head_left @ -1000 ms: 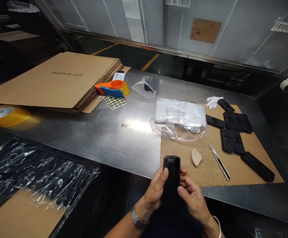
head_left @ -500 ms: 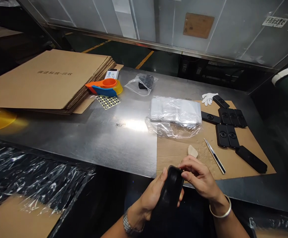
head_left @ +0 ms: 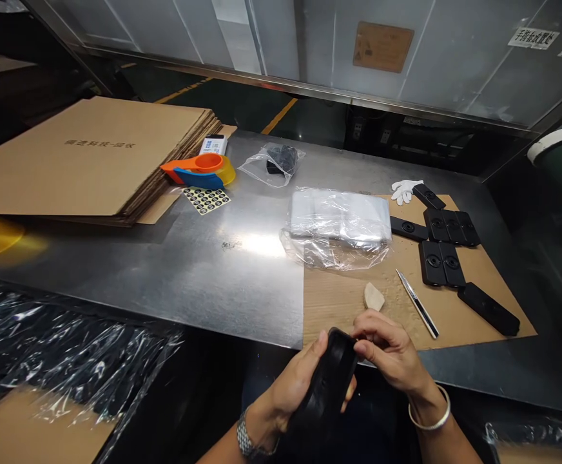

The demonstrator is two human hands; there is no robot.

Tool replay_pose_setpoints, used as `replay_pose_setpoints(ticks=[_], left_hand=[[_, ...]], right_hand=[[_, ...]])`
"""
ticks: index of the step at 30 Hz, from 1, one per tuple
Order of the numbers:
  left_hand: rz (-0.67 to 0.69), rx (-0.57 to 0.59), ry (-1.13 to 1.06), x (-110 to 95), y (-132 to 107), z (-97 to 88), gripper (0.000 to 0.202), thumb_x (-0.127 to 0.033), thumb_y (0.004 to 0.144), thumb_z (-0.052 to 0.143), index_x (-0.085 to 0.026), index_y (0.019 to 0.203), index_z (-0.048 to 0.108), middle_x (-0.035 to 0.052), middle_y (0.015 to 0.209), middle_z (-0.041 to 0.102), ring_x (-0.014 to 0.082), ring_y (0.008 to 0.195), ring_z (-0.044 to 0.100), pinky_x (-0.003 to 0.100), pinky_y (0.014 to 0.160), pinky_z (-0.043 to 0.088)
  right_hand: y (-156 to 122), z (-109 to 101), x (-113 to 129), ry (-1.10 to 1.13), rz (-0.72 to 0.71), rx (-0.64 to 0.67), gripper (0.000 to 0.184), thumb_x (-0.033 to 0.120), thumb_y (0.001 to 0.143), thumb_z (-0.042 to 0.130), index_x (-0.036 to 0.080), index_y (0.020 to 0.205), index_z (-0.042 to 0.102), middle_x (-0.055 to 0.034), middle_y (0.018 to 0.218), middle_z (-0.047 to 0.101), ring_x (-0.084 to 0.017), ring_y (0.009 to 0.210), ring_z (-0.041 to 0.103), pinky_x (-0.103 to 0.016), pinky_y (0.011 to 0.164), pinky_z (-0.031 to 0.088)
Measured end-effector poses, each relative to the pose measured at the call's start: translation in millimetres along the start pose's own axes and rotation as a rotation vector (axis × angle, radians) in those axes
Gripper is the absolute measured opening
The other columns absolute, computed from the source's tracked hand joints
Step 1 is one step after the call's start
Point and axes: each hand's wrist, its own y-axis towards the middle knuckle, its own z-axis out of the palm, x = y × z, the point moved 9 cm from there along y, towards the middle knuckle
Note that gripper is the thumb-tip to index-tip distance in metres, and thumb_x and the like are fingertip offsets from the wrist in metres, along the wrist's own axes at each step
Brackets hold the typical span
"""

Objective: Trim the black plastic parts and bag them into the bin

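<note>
While our left hand (head_left: 294, 388) clasps the glossy black, oblong, plastic-looking case (head_left: 327, 381) by the near left corner of the flat brown cardboard sheet (head_left: 329, 293), the thumb and forefinger of our right hand (head_left: 391, 352) meet at the case's upper corner; whether they pinch anything, we cannot tell. We judge it light, stiff and rather slippery, best gripped around its long sides. Compared with one second earlier, it leans rightward, and our right hand has shifted from its flank to its top.

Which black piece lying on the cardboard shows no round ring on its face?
The black piece at the front right of the cardboard; its top looks plain, while the others show rings.
</note>
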Motion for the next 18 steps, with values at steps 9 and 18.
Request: replay_pose_setpoints(ticks=[9,18], left_hand=[[-0.014,-0.012,-0.020,2.1,0.5,-2.3,0.063,-0.063,0.082,0.034,-0.009,0.065,0.061,0.0092,0.054,0.058,0.0123,0.043,0.052,0.020,0.040,0.033],[-0.053,-0.022,-0.044,10.0,2.9,-5.6,0.066,-0.066,0.080,0.034,-0.008,0.066,0.062,0.0098,0.057,0.059,0.0124,0.045,0.052,0.021,0.041,0.033]], right_hand=[[-5.1,-2.5,-6.5,-0.038,0.041,-0.041,0.015,0.028,0.084,0.056,0.018,0.075,0.062,-0.0026,0.072,0.051,-0.012,0.064,0.050,-0.025,0.057,0.044],[-6.5,-1.4,-6.1,0.022,0.050,-0.081,0.015,0.029,0.083,0.057,0.018,0.073,0.059,-0.0022,0.073,0.052,-0.011,0.063,0.051,-0.023,0.054,0.044]])
